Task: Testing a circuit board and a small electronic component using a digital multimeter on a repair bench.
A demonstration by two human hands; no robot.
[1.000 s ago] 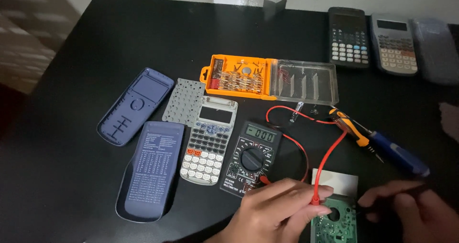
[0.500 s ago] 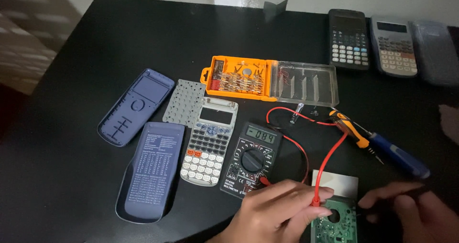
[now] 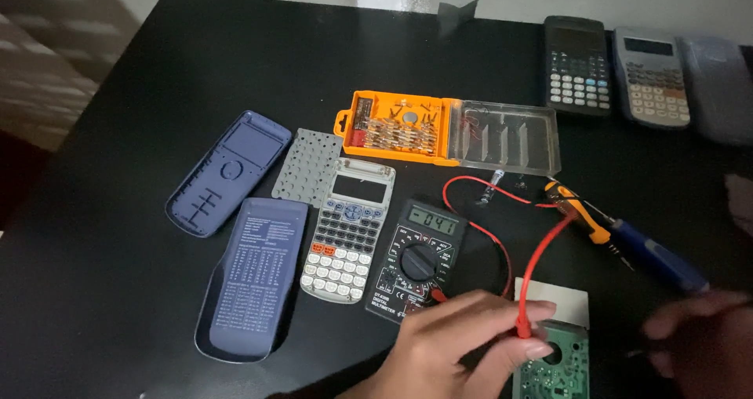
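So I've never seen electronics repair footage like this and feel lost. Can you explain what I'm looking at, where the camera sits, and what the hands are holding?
The camera is worn on the person's head and looks down at a black table. The left hand pinches a red probe down onto a green circuit board. Its red wire runs back to the black multimeter, whose screen is lit. The right hand is blurred, so what it holds is unclear. Around them lie an opened grey calculator, its blue shell halves, a grey rubber keypad sheet, an orange case of small bits, a blue-handled screwdriver and two more calculators at the back.
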